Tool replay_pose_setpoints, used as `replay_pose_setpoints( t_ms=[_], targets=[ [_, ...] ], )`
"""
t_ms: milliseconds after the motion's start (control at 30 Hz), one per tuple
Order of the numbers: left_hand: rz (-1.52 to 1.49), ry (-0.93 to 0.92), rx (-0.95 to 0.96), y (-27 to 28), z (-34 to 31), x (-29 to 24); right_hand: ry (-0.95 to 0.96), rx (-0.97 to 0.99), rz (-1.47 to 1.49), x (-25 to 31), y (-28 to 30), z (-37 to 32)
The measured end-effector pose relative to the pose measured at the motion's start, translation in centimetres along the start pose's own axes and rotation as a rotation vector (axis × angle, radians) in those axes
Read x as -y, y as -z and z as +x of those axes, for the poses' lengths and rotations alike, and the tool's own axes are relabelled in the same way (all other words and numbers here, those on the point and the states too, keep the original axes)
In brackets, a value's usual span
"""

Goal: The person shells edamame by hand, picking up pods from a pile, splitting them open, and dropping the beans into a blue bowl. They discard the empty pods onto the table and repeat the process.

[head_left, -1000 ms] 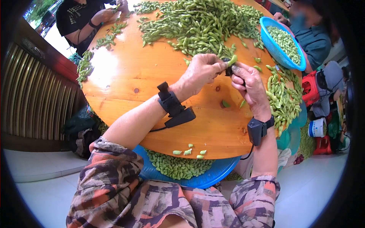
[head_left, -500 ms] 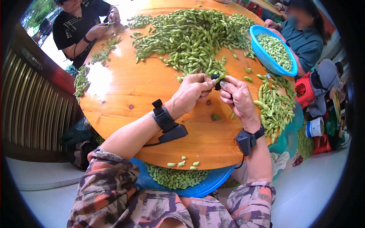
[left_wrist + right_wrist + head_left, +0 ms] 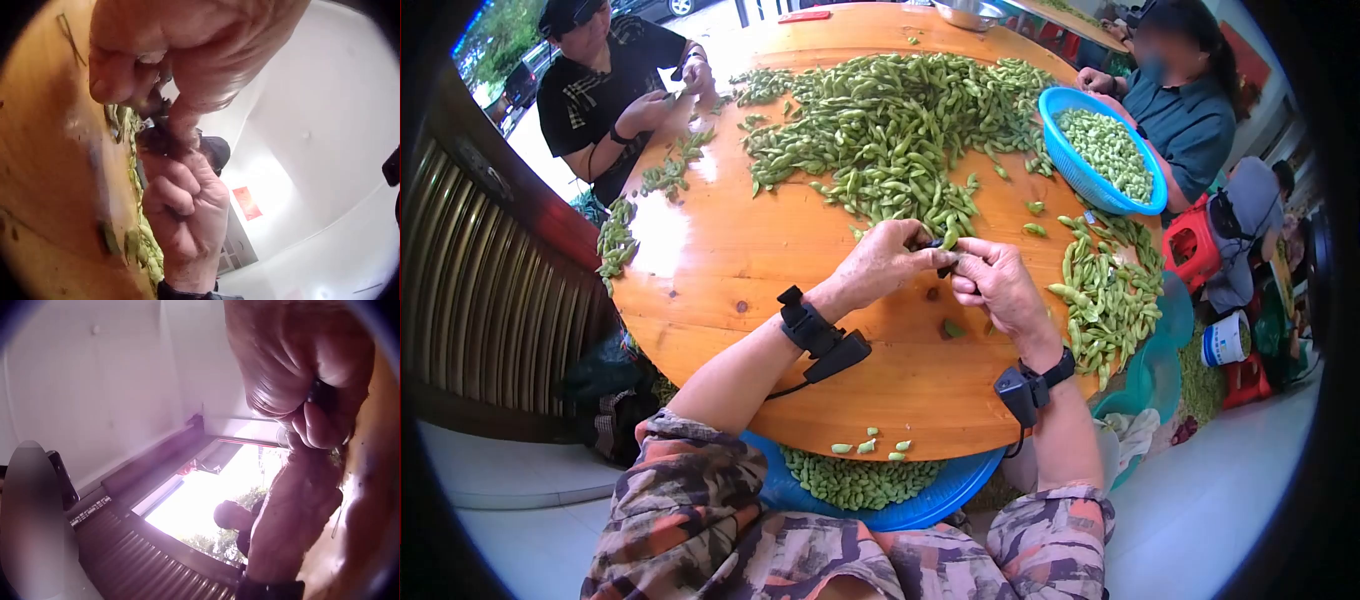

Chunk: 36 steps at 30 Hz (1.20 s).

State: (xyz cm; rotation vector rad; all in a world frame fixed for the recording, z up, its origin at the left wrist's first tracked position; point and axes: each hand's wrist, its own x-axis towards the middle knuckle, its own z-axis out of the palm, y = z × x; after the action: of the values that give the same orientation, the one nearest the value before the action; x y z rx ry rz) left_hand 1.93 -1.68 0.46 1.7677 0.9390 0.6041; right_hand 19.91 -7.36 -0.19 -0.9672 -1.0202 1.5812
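Bench busy: pods heaped far side, plenty left; shelled beans below; left fingers pinch a pod, right fingers something dark.

A loose fabric shirt with 2 wide sleeves bunched near the elbows, in brushy blocks of dusty pink, orange, grey and near-black. Each wrist wears 1 black strap bearing 1 boxy black plastic housing, from which 1 thin black cable trails.

Five loose beans, two blue basins
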Motion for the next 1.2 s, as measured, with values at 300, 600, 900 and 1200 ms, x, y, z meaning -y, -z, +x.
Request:
replay_pose_setpoints(
  t_ms=[300, 600, 900, 1200],
  targets=[
    [0.337, -0.387, -0.038, -1.1, 0.9, 2.2, 0.020, -0.129, -0.174, -0.5, -0.5, -0.2],
    [0.282, -0.259, 0.027, -0.7, 0.6, 1.8, 0.027, -0.126, -0.157, -0.7, -0.5, 0.0],
    [0.225, -0.193, -0.093, -2.1, 0.5, 1.1, 0.521, -0.364, -0.878, -1.7, -1.6, 0.3],
    [-0.651, 0.060, 0.348, 0.1, -0.5, 0.6, 0.381, -0.541, -0.948, 2.8, 3.3, -1.1]
  ],
)
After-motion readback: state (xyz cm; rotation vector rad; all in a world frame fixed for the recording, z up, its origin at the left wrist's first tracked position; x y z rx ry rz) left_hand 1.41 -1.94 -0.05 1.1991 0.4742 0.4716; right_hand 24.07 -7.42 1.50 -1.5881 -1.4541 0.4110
